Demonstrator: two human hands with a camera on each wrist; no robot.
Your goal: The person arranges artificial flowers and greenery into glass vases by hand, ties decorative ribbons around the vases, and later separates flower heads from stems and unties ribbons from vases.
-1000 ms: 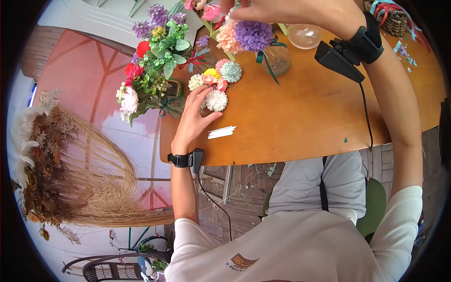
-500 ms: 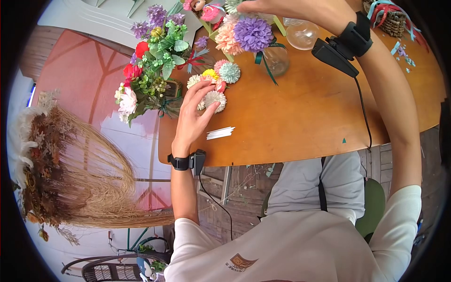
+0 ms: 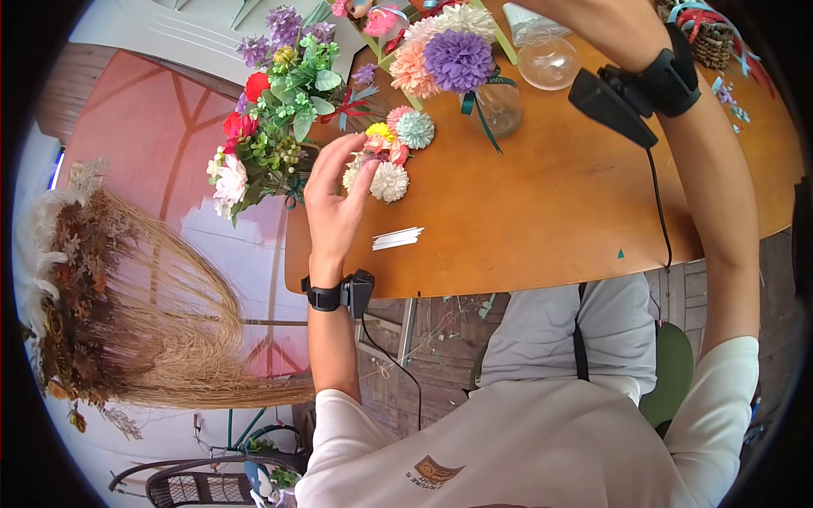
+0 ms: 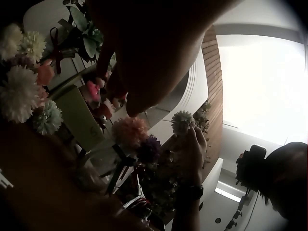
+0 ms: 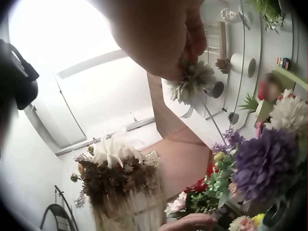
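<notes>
My right hand (image 5: 159,43) pinches a pale grey-green pompon flower (image 5: 187,82) by its head, its thin stem pointing away. In the left wrist view this flower is up above the vase bouquet; the head view cuts off the hand's fingers. My left hand (image 3: 333,203) holds nothing, thumb and fingers loosely curved apart beside several loose flower heads (image 3: 389,181) on the table. A glass vase (image 3: 498,112) with a green ribbon bears purple (image 3: 458,61), peach and white pompon flowers.
White sticks (image 3: 398,238) lie near my left wrist. A bouquet (image 3: 296,110) of mixed flowers stands at the table's left, and a clear round glass vessel (image 3: 548,63) sits right of the vase. Behind the vase is a green frame (image 3: 500,34) with a doll. A wicker basket (image 3: 710,42) is at far right.
My right hand has moved up and right from over the vase bouquet, uncovering the white flower there. The left hand has drawn slightly back to the left from the flower heads.
</notes>
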